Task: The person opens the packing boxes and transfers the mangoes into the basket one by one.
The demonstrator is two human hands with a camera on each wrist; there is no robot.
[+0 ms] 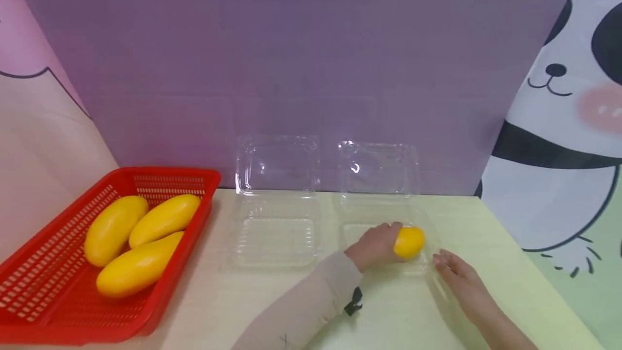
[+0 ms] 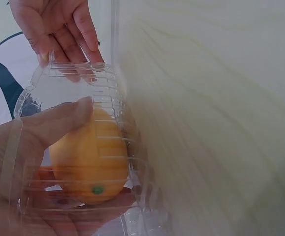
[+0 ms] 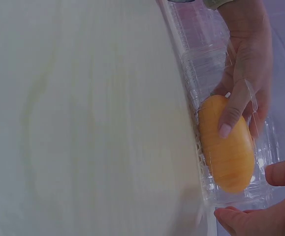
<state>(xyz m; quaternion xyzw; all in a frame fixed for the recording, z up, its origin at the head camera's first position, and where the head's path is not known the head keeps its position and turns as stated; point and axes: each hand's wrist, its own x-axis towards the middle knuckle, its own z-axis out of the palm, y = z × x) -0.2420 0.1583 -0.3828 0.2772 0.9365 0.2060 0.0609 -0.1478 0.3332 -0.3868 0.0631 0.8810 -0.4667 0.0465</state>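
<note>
My left hand (image 1: 378, 244) grips a yellow mango (image 1: 409, 242) from its left side, down inside the base of the right-hand clear plastic container (image 3: 216, 196). In the left wrist view the mango (image 2: 90, 157) shows through the clear wall, its green stem spot facing the camera. My right hand (image 1: 464, 285) is at the container's right end; in the right wrist view its thumb (image 3: 279, 173) and a finger (image 3: 228, 219) hold the end wall between them. The container's lid (image 1: 379, 169) stands raised at the back.
A second clear container (image 1: 277, 263) sits to the left with its lid (image 1: 278, 166) up. At the far left, a red plastic basket (image 1: 165, 296) holds several yellow mangoes (image 1: 141, 266). A purple backdrop (image 1: 301, 58) rises behind the table (image 1: 204, 307); a panda print (image 1: 549, 193) is at right.
</note>
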